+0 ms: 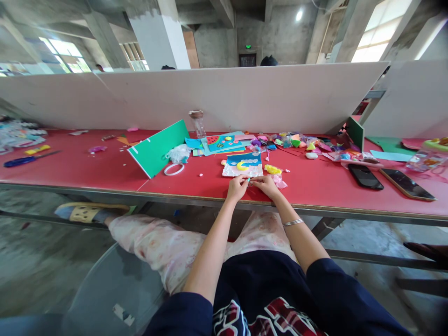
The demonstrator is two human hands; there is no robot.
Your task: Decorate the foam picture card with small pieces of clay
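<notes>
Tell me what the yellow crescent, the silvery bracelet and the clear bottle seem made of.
Yellow crescent: probably soft modelling clay, as it looks puffy with rounded edges.
Silvery bracelet: likely polished metal, given its bright glints.
Clear bottle: glossy and see-through, so glass or hard plastic; the look leaves it open.

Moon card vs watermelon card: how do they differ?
Colour: the moon card is darker blue with white along its near edge; the watermelon card is lighter blue.
Motif: the moon card has a yellow crescent; the watermelon card has a red slice and small flower shapes.
Place: the moon card lies just beyond the hands; the watermelon card sits farther back.
Shared: both have blue backgrounds.
</notes>
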